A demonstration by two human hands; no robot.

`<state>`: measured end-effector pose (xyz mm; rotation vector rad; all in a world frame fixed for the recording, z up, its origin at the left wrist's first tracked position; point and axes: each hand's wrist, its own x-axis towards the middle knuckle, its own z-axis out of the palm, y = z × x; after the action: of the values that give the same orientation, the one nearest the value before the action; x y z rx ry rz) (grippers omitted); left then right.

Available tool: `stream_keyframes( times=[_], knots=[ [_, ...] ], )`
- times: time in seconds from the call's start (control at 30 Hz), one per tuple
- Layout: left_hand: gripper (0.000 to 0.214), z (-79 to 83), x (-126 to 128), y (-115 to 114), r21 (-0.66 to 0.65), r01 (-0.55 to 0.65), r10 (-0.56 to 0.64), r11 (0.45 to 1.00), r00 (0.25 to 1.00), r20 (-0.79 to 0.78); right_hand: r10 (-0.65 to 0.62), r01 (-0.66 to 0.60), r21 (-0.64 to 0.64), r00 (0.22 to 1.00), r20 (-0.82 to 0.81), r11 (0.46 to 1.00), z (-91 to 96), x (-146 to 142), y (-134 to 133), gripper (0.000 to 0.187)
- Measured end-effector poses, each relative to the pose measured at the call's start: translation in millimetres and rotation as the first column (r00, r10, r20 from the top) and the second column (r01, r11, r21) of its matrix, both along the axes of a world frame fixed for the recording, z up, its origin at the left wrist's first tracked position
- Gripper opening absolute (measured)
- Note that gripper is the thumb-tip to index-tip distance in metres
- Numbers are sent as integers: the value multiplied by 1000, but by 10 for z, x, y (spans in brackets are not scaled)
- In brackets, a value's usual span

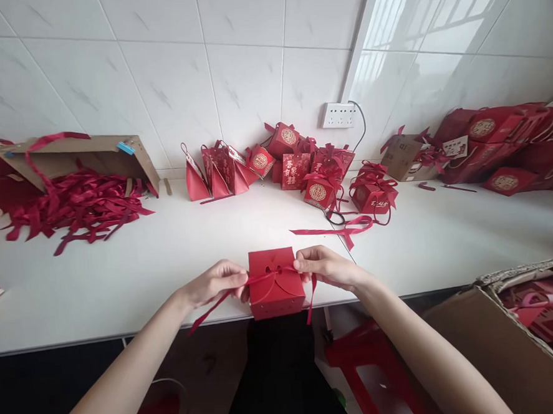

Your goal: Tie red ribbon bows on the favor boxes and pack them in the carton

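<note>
A red gift box (pixel 276 300) sits at the front edge of the white table, its curved flaps folded together on top. A dark red ribbon (pixel 273 273) crosses the top of the box at two small holes, and its tails hang down on both sides. My left hand (pixel 222 280) pinches the ribbon at the left side of the box. At the right side, my right hand (pixel 320 263) grips the other end between thumb and fingers. Beyond the box lies a loose ribbon (pixel 334 230), with scissors (pixel 335 218) partly visible behind it.
A tipped cardboard box (pixel 109 155) spills a heap of ribbons (pixel 79 203) at left. Several finished red boxes (pixel 317 192) and cone-shaped boxes (pixel 219 182) stand along the tiled wall. An open carton (pixel 466 326) is at lower right, beside a red stool (pixel 380 363).
</note>
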<state>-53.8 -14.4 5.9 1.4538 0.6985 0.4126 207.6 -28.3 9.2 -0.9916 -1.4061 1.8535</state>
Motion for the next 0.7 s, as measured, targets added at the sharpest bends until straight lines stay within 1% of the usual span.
stream_keyframes(
  times=[0.07,0.13,0.27,0.4,0.53,0.63,0.7],
  knots=[
    [43,-82,3,-61,-75,27,-21,997,997,78,31,-32,-33,999,-15,999,-36,42,-21,41],
    [40,-141,-9,-93,-105,33,-21,994,993,119,66,-66,-29,998,-3,997,-70,80,-36,39],
    [37,-163,-50,-75,-70,65,-60,995,995,80,97,-97,-40,995,-4,994,-113,115,-49,38],
    [46,-165,-52,-39,-50,97,-95,994,995,28,92,-93,-47,996,-16,995,-144,101,-46,39],
    [53,-251,-21,-45,-69,74,-72,995,997,32,119,-119,1,993,-2,993,-191,111,-38,42],
    [54,-258,-26,-65,-50,36,-34,998,999,26,114,-119,55,990,80,991,-145,159,-44,43],
    [53,-186,-43,-82,-35,29,-29,999,1000,13,71,-83,102,991,110,991,-31,183,-66,42]
  ],
)
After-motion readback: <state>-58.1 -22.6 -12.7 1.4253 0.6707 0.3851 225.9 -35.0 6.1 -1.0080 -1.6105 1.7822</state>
